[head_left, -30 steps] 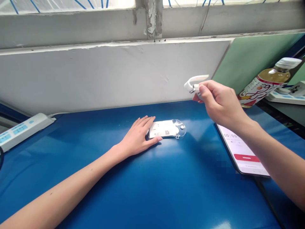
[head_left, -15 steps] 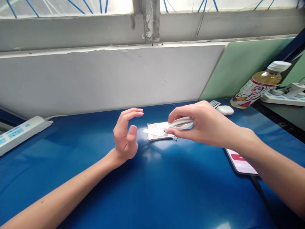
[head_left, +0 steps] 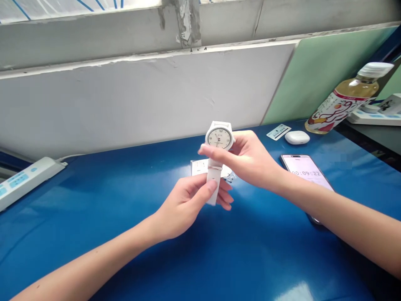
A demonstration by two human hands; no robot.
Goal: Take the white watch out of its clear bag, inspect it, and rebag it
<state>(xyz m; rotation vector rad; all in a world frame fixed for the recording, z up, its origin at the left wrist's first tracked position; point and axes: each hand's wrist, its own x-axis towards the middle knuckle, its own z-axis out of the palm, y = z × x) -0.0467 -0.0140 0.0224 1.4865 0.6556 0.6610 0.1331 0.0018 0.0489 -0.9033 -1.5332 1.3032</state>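
Observation:
A white wristwatch point(head_left: 219, 138) with a pale round dial is held upright above the blue table point(head_left: 125, 234), its face towards me. My right hand point(head_left: 250, 161) grips it at the case from the right side. My left hand point(head_left: 191, 200) pinches the lower strap between thumb and fingers. Behind the watch, a clear plastic sleeve with a white card point(head_left: 200, 166) lies flat on the table, mostly hidden by my hands.
A phone point(head_left: 305, 169) with a running timer lies to the right, partly under my right forearm. Farther back are a small card point(head_left: 278, 131), a white earbud case point(head_left: 297, 137) and a drink bottle point(head_left: 341, 100). A white power strip point(head_left: 25, 182) sits at the left edge.
My right hand brought the watch from low over the card sleeve up to an upright pose. My left hand, open half a second ago, has closed on the lower strap.

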